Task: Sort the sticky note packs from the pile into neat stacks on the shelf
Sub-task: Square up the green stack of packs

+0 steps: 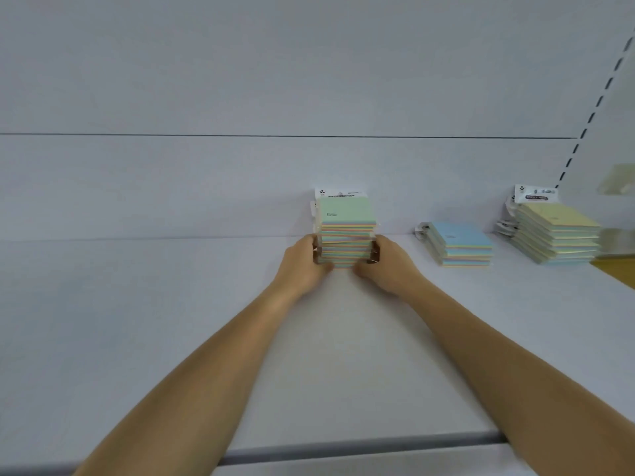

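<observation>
Head view, centre of frame: tall stack of plastic-wrapped pastel sticky note packs with a green top sheet [346, 231], pressed between both hands on the white shelf board [171, 304]. Left hand [304, 261] clasped against the stack's left side, right hand [386, 264] against its right side, fingers curled round the lower packs, thumbs near the front bottom edge. Standing against the pale back panel [206, 187], white printed header cards poking up behind the top pack, layers slightly uneven, striped in green, pink, blue and yellow. Right of centre: shorter blue-topped stack of packs [462, 243], well apart. Far right: taller yellow-topped stack of packs [558, 235], near the frame edge.
</observation>
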`<action>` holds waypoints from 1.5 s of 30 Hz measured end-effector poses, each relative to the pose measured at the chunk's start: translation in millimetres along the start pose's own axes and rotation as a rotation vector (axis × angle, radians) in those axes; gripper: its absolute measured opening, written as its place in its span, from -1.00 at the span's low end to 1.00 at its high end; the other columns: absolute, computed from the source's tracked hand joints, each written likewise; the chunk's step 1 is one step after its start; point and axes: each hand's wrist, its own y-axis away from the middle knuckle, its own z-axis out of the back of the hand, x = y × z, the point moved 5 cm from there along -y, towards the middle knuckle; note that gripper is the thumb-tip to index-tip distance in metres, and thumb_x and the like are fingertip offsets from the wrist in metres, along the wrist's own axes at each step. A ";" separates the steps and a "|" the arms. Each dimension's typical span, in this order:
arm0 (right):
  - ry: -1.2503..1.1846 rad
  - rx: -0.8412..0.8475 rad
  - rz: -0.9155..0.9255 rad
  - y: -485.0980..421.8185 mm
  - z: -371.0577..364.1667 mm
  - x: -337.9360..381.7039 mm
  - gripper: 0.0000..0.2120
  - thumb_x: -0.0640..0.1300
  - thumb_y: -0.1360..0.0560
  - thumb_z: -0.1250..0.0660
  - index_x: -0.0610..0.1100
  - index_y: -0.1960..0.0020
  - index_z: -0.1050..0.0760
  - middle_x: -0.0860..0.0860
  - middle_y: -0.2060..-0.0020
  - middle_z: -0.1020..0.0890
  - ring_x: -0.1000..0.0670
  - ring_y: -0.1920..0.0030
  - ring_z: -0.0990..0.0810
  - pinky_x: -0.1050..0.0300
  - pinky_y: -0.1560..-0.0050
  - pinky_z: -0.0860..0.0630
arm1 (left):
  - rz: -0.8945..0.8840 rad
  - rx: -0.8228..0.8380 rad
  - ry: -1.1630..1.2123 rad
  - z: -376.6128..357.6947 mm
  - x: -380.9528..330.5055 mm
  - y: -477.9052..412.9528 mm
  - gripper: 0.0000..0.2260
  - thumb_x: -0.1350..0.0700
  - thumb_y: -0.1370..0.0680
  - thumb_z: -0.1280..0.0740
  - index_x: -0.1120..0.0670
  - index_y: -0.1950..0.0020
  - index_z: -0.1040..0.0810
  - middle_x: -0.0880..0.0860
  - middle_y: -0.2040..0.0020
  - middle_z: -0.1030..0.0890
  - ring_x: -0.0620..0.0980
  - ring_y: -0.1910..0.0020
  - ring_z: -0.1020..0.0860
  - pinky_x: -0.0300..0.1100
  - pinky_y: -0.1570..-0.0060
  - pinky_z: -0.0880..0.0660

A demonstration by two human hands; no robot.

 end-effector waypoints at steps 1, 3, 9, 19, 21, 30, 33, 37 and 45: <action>0.027 -0.021 0.015 0.4 -0.5 0.9 -0.71 -0.21 -0.39 -0.33 -0.21 -0.11 -0.45 -0.12 -0.03 -0.63 -0.14 -0.07 -0.57 0.18 0.06 -0.40 | -0.001 -0.026 0.008 1.2 0.0 0.2 -0.70 0.26 -0.42 -0.36 0.18 -0.14 -0.52 0.09 -0.10 -0.64 0.02 -0.04 -0.59 -0.43 0.22 -0.32; 0.060 -0.055 0.025 0.8 0.0 1.8 -0.76 -0.21 -0.40 -0.32 -0.21 -0.07 -0.46 -0.13 0.00 -0.63 -0.12 -0.01 -0.56 0.23 0.19 -0.30 | -0.003 -0.060 0.019 2.9 -0.9 0.5 -0.72 0.29 -0.41 -0.36 0.21 -0.12 -0.53 0.11 -0.07 -0.64 -0.03 0.08 -0.56 -0.51 0.31 -0.34; 0.063 -0.048 0.045 2.6 0.5 2.8 -0.79 -0.21 -0.41 -0.31 -0.21 -0.04 -0.45 -0.13 0.05 -0.62 -0.08 0.13 -0.50 0.37 0.35 -0.27 | -0.007 -0.052 0.017 1.2 1.0 1.2 -0.71 0.28 -0.42 -0.35 0.21 -0.13 -0.52 0.13 -0.09 -0.64 -0.03 0.07 -0.55 -0.48 0.27 -0.32; -0.241 -0.141 0.103 -0.5 16.8 16.2 -0.74 -0.17 -0.46 -0.34 -0.17 -0.14 -0.51 -0.08 -0.06 -0.64 -0.05 -0.10 -0.60 0.05 -0.16 -0.49 | -0.072 -0.158 0.145 12.6 -14.3 -2.3 -0.72 0.09 -0.49 -0.35 0.06 -0.19 -0.56 0.00 -0.10 -0.64 -0.05 -0.03 -0.59 -0.45 0.12 -0.37; -0.256 -0.136 0.097 -1.6 17.3 15.1 -0.70 -0.17 -0.45 -0.35 -0.17 -0.17 -0.49 -0.06 -0.07 -0.64 -0.03 -0.12 -0.59 0.10 -0.15 -0.48 | -0.053 -0.141 0.152 12.1 -13.7 -3.6 -0.71 0.08 -0.49 -0.36 0.07 -0.21 -0.55 0.02 -0.12 -0.64 -0.01 -0.08 -0.60 -0.36 0.03 -0.40; -0.314 -0.231 0.233 0.9 21.9 24.9 -0.69 -0.28 -0.51 -0.21 -0.05 -0.20 -0.50 0.34 0.16 -0.52 0.25 0.09 -0.51 0.65 0.17 -0.37 | -0.098 -0.163 0.317 18.8 -24.8 2.0 -0.74 0.05 -0.47 -0.32 -0.08 -0.16 -0.56 -0.09 -0.06 -0.64 -0.08 -0.11 -0.59 -0.03 -0.22 -0.48; -0.373 -0.221 0.224 -0.2 22.7 23.1 -0.68 -0.28 -0.49 -0.24 0.08 -0.12 -0.49 0.38 0.17 -0.52 0.29 0.09 -0.52 0.64 0.16 -0.38 | -0.062 -0.160 0.367 18.6 -22.7 0.5 -0.75 -0.02 -0.43 -0.31 -0.06 -0.10 -0.59 0.01 -0.03 -0.67 -0.02 -0.06 -0.62 0.07 -0.18 -0.51; -0.436 -0.200 0.208 -3.4 21.8 22.7 -0.69 -0.22 -0.48 -0.23 -0.02 -0.20 -0.48 0.17 0.02 -0.59 0.19 0.02 -0.55 0.34 -0.02 -0.42 | -0.019 -0.190 0.376 19.5 -19.2 -3.7 -0.80 0.05 -0.49 -0.32 0.01 -0.08 -0.61 0.06 0.03 -0.67 0.06 -0.02 -0.63 0.12 -0.14 -0.52; -0.463 -0.231 0.187 -4.8 20.5 15.2 -0.71 -0.20 -0.53 -0.23 -0.13 -0.25 -0.45 0.09 -0.09 -0.55 0.14 -0.06 -0.52 0.24 -0.15 -0.43 | -0.034 -0.134 0.405 17.7 -16.1 -0.2 -0.72 0.11 -0.42 -0.43 0.08 -0.13 -0.60 0.09 -0.09 -0.66 0.03 -0.13 -0.59 0.07 -0.25 -0.47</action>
